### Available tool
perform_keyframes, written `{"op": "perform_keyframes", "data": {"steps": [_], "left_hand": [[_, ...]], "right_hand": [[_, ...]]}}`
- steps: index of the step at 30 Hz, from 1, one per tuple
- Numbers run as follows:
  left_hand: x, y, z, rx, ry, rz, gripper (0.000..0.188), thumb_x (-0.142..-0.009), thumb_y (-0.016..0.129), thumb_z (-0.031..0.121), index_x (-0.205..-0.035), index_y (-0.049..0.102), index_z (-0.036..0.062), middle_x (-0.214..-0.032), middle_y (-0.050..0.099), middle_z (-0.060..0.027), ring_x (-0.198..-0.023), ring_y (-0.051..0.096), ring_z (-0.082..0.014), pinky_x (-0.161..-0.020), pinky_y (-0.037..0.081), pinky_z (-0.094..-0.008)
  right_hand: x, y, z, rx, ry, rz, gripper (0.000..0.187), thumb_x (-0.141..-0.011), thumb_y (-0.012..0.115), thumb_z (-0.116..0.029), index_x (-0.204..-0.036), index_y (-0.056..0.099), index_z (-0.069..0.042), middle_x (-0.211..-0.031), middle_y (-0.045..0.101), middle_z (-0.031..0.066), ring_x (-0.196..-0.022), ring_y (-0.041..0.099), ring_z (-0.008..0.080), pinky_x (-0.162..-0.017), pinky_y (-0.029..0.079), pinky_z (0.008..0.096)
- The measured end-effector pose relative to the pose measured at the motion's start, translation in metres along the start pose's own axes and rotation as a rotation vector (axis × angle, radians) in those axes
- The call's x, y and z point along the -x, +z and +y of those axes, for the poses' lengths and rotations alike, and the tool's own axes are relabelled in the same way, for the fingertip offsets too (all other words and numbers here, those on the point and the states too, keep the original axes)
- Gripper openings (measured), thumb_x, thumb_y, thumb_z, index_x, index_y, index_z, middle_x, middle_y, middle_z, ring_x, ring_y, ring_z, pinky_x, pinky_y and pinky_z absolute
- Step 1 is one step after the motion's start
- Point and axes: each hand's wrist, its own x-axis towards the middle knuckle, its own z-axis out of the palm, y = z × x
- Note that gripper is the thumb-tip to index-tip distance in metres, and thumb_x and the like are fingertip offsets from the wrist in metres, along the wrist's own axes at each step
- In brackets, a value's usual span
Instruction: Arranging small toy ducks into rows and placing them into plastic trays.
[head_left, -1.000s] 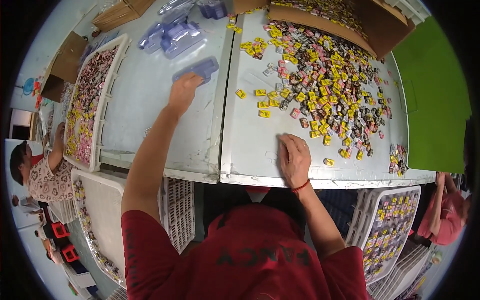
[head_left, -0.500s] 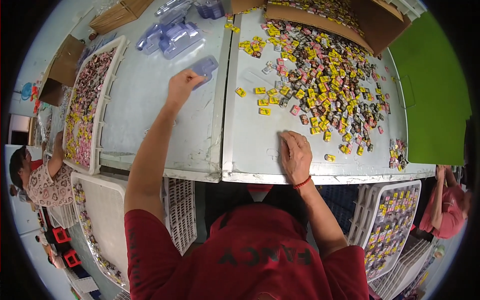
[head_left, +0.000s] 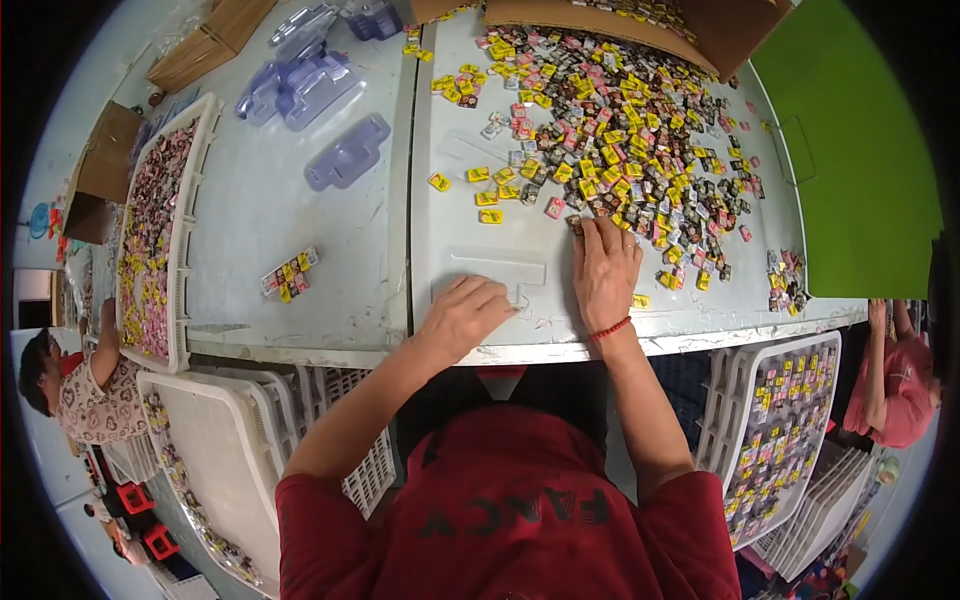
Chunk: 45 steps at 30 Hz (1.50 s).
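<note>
My left hand (head_left: 465, 315) is closed, its curled fingers at the near edge of a clear plastic tray (head_left: 500, 262) that lies on the right-hand tabletop. Just to the right, my right hand (head_left: 607, 268) reaches to the front edge of a loose heap of small wrapped blocks (head_left: 640, 150) in yellow, pink, black and white. Its fingers are drawn together at a small dark block (head_left: 574, 225); the hand hides part of their grip. On the left tabletop lie an empty bluish plastic tray (head_left: 347, 152) and a small tray filled with blocks (head_left: 290, 275).
Stacked bluish trays (head_left: 300, 85) lie at the back left. A tipped cardboard box (head_left: 600, 38) stands behind the heap. White crates (head_left: 185, 240) of blocks flank the left table, and a filled white crate (head_left: 785, 430) stands below right. Co-workers are at both sides.
My left hand has left the bluish tray and come right to the clear tray near the front edge. My right hand has moved forward to the heap. The filled small tray has come into view.
</note>
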Motion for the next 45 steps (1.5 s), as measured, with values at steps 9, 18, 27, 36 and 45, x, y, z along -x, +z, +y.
{"op": "perform_keyframes", "data": {"steps": [9, 18, 27, 36, 45], "left_hand": [[-0.078, 0.02, -0.064, -0.143, -0.018, 0.07, 0.019, -0.076, 0.062, 0.007, -0.095, 0.064, 0.0014, -0.098, 0.062, -0.0097, -0.1, 0.056, -0.0271, -0.084, 0.047, -0.0364], [-0.082, 0.031, -0.073, -0.122, 0.006, -0.054, 0.025, -0.072, 0.068, 0.007, -0.097, 0.063, 0.002, -0.1, 0.061, -0.0115, -0.097, 0.056, -0.0304, -0.087, 0.044, -0.0413], [-0.081, 0.037, -0.073, -0.062, 0.04, -0.077, 0.024, -0.072, 0.07, 0.008, -0.095, 0.064, 0.0032, -0.097, 0.061, -0.0083, -0.099, 0.056, -0.027, -0.087, 0.045, -0.0394], [-0.084, 0.035, -0.08, -0.027, -0.028, -0.131, 0.032, -0.072, 0.072, 0.014, -0.103, 0.065, 0.0066, -0.096, 0.061, -0.0065, -0.094, 0.057, -0.0259, -0.083, 0.043, -0.0378], [-0.093, 0.028, -0.088, -0.152, -0.053, -0.364, 0.036, -0.077, 0.07, 0.026, -0.11, 0.065, 0.0125, -0.095, 0.063, -0.0033, -0.096, 0.056, -0.0232, -0.086, 0.04, -0.0372]], "right_hand": [[-0.01, 0.003, 0.006, 0.079, -0.076, -0.006, 0.021, -0.082, 0.067, -0.014, -0.102, 0.067, -0.007, -0.099, 0.063, 0.0058, -0.095, 0.055, 0.0255, -0.09, 0.038, 0.0424], [-0.034, 0.014, 0.023, 0.065, -0.166, -0.022, 0.022, -0.082, 0.065, -0.013, -0.103, 0.068, -0.008, -0.107, 0.065, 0.0043, -0.1, 0.055, 0.0251, -0.092, 0.038, 0.0409], [-0.033, 0.015, 0.02, 0.059, -0.227, -0.113, 0.019, -0.077, 0.068, -0.013, -0.095, 0.066, -0.006, -0.097, 0.065, 0.0064, -0.092, 0.056, 0.0247, -0.087, 0.039, 0.0395], [-0.023, -0.001, 0.021, 0.053, -0.119, -0.087, 0.027, -0.078, 0.07, -0.017, -0.103, 0.064, -0.007, -0.094, 0.064, 0.0075, -0.091, 0.056, 0.0261, -0.087, 0.039, 0.0408], [-0.021, -0.015, 0.036, -0.033, -0.206, -0.289, 0.034, -0.076, 0.071, -0.013, -0.109, 0.065, -0.014, -0.101, 0.064, 0.0054, -0.098, 0.055, 0.0254, -0.095, 0.032, 0.0456]]}}
